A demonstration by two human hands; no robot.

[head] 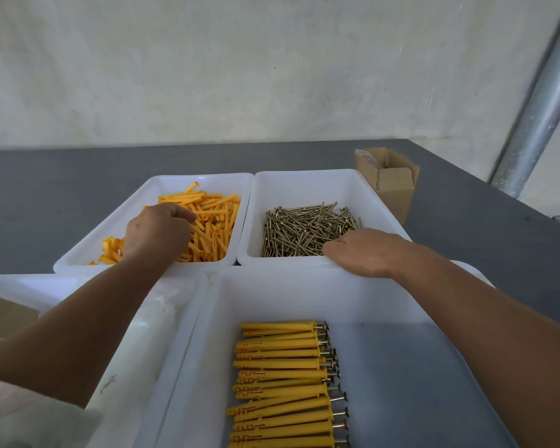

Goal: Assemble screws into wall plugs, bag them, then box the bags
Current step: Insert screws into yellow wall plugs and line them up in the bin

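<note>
Left hand (157, 231): centre left, fingers curled down into the orange wall plugs (215, 218); grip hidden, cannot tell.
Right hand (362, 252): centre right, at the screws (304, 229); fingertips obscured, hold undetermined.
Assembled plugs (282, 379): bottom-centre tray (401, 305), row cut off by the frame edge.

Four trays and a box on a table

On the table (62, 195), two trays sit side by side mid-frame. The left tray (117, 221) holds wall plugs (214, 221), with the left hand (156, 231) in them. The right tray (304, 185) holds screws (304, 231), with the right hand (366, 250) at its near right corner. Below them, a near tray (272, 295) holds a row of assembled plugs (282, 383), and another tray (162, 318) lies lower left. A cardboard box (392, 179) stands upper right, behind the right tray.
</note>
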